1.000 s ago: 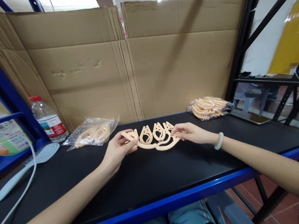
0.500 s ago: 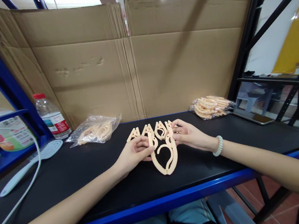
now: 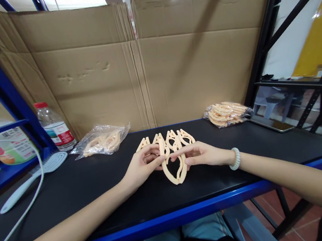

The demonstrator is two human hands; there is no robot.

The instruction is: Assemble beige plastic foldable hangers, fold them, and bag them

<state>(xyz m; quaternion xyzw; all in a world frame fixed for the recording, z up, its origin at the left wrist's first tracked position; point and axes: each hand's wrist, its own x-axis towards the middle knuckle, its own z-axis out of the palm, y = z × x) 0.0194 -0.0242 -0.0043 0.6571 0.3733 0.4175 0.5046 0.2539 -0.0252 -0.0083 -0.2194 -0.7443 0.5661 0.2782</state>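
Note:
A peach plastic folding hanger [image 3: 170, 151] lies on the black tabletop [image 3: 99, 191], its two arms folded down together into a narrow loop, with several clip-shaped loops fanned out at its top. My left hand [image 3: 142, 165] pinches the hanger's left side with curled fingers. My right hand [image 3: 198, 155] grips its right side, the index finger stretched along it toward the left hand. A white bead bracelet [image 3: 235, 158] is on my right wrist.
A clear bag of the same hangers [image 3: 101, 140] lies at the back left, another pile [image 3: 226, 113] at the back right. Cardboard sheets [image 3: 139, 62] wall off the back. A water bottle [image 3: 54, 127], a white brush [image 3: 29, 178] and a white cable sit left.
The hanger went from spread wide between my hands to folded, its arms swung down and together. My hands moved closer until their fingers nearly meet over it.

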